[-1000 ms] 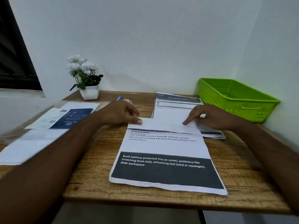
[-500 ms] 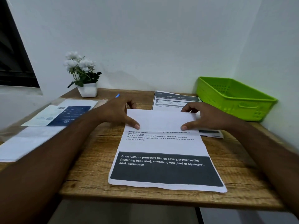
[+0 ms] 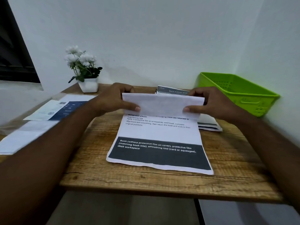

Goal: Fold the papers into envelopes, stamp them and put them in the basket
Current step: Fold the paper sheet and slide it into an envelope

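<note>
— What is changing at the hands?
— The left hand [image 3: 112, 99] and right hand [image 3: 209, 103] are pinching the paper's [image 3: 159, 132] far end, now lifting it higher than a moment ago.
— And around it?
— Its near edge is lying close to the table's [image 3: 146, 181] front edge. Bare wood is showing either side. The basket [image 3: 240, 93] is sitting far right, well apart.

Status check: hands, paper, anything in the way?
Left hand and right hand both pinch the printed sheet. Far flap lifted, fold unfinished. Green basket far right, nothing in the way.
</note>
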Demonstrator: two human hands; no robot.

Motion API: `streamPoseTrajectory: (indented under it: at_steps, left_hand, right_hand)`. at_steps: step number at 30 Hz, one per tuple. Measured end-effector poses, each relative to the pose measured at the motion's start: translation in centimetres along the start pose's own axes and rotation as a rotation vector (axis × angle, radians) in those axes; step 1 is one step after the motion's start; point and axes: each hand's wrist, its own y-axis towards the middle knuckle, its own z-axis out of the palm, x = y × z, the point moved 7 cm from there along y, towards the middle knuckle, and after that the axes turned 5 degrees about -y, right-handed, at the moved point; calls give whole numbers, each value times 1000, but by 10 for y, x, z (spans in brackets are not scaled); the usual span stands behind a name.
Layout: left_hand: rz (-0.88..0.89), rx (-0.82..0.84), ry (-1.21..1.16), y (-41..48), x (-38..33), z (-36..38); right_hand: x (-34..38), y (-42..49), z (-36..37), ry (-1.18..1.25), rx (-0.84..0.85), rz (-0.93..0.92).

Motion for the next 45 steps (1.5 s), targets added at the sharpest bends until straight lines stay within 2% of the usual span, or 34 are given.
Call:
streamPoseTrajectory:
  at_steps: [5,8,12,19,26,38,41,45]
  left_hand:
    - [56,-74,-189,1,-5,-8]
    - [90,-97,-169,2,-4,-9]
    - [69,-86,-33,5,7,-8]
    - [76,114,234,2,12,2]
    - [10,208,313,2,15,6]
    - [-114,195,391,9,29,11]
    - [-84,159,375,8,24,11]
    - [5,71,321,7,8,6]
  right_hand:
    - [1,0,-18,219,-213,-20]
    - [-2,1,-23,160,-284,-35]
    - [-10,4,-17,-16,-182,-38]
    - [-13,1,0,-184,83,-39]
    - [-25,-7,14,-285,330,114]
    - [-30,-4,23,-365,308,121]
    - [-27,-3,22,-388,299,103]
    - [-15,1,12,-264,135,34]
